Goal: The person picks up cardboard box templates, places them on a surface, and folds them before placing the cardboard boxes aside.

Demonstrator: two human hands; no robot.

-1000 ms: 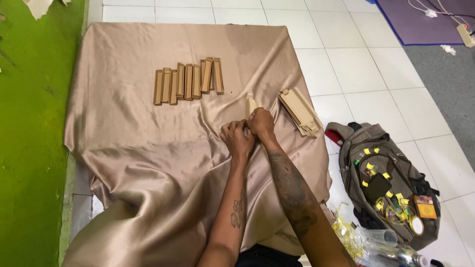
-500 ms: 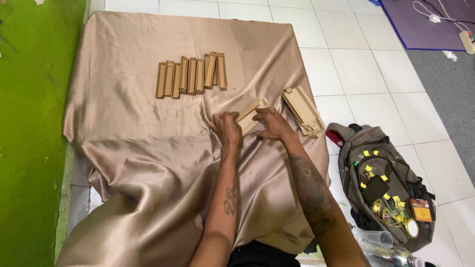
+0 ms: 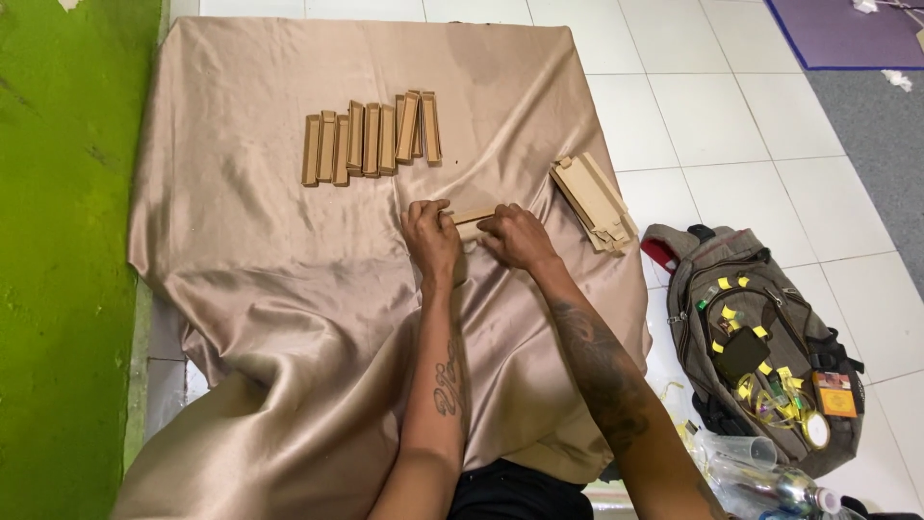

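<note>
On the satin cloth [image 3: 289, 289], both hands, left [image 3: 430, 238] and right [image 3: 517, 236], now pinch a slim cardboard box [image 3: 472, 216] lowered flat, no longer raised.

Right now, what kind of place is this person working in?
Probably a room at home, with the floor used as a work spot. A shiny tan cloth is spread over white floor tiles, small cardboard boxes lie on it, and an open backpack sits beside it.

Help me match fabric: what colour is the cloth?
Shiny champagne-beige cloth, seen in the head view.
</note>
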